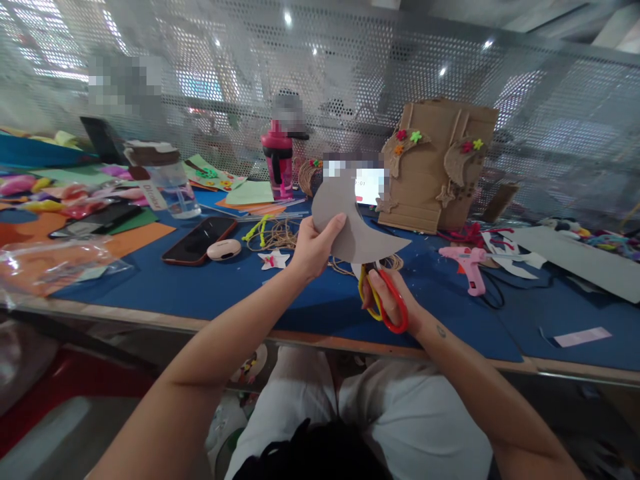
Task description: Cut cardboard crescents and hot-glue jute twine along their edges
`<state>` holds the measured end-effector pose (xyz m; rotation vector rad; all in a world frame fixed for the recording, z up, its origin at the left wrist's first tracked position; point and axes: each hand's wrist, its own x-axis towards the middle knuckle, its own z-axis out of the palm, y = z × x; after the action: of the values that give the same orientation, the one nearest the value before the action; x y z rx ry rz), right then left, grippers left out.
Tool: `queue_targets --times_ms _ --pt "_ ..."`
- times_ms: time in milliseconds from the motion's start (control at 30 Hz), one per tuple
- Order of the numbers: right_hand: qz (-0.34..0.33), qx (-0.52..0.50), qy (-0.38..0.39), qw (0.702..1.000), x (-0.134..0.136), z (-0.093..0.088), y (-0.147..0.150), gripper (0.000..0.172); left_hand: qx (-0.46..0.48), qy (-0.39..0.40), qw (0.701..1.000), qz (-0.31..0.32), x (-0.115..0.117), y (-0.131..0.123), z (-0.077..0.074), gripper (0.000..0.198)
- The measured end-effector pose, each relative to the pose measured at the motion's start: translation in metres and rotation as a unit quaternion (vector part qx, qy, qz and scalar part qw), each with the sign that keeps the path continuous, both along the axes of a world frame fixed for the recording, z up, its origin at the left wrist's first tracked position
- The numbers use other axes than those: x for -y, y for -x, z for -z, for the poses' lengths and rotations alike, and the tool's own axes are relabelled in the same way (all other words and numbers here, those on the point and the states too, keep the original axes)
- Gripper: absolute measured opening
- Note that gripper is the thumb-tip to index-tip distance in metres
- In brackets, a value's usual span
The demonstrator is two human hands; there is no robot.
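My left hand [317, 247] pinches a grey cardboard crescent [350, 223] between thumb and fingers, holding it up above the table. Just below the crescent's lower edge, my right hand [393, 293] grips a pair of scissors [400, 320] with one red and one yellow handle loop. The blades point up toward the cardboard and are mostly hidden behind it, so I cannot tell whether they are cutting. Loose brown twine [280, 235] lies behind my left hand, and a small white star [274, 260] rests left of it.
A pink glue gun [467, 263] lies to the right. A cardboard panel [425, 193] with twine-wrapped moons stands behind, beside a lit screen [370, 187]. Leftward are a phone [200, 240], an earbud case [224, 250], a clear bottle [170, 180] and a pink bottle [278, 163].
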<state>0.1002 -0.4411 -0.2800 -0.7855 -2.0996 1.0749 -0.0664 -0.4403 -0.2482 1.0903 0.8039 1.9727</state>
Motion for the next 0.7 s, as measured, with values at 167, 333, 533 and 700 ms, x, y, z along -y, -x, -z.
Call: queue_targets --times_ms 167,333,533,700 --pt "-0.008 -0.01 -0.026 1.0 0.001 -0.007 -0.002 0.053 -0.009 0.011 1.0 0.005 0.006 -0.008 0.001 0.028" --pt "-0.022 0.026 -0.017 0.999 -0.001 -0.004 0.0 0.023 -0.008 0.007 1.0 0.003 0.01 -0.014 0.001 0.028" --pt "0.016 0.033 -0.024 0.999 0.001 0.0 0.002 0.02 0.023 0.009 1.0 0.01 0.01 -0.018 0.002 0.027" --pt "0.017 0.034 -0.03 0.999 0.0 0.002 0.001 0.027 0.032 0.016 0.999 0.004 0.008 -0.018 0.003 0.027"
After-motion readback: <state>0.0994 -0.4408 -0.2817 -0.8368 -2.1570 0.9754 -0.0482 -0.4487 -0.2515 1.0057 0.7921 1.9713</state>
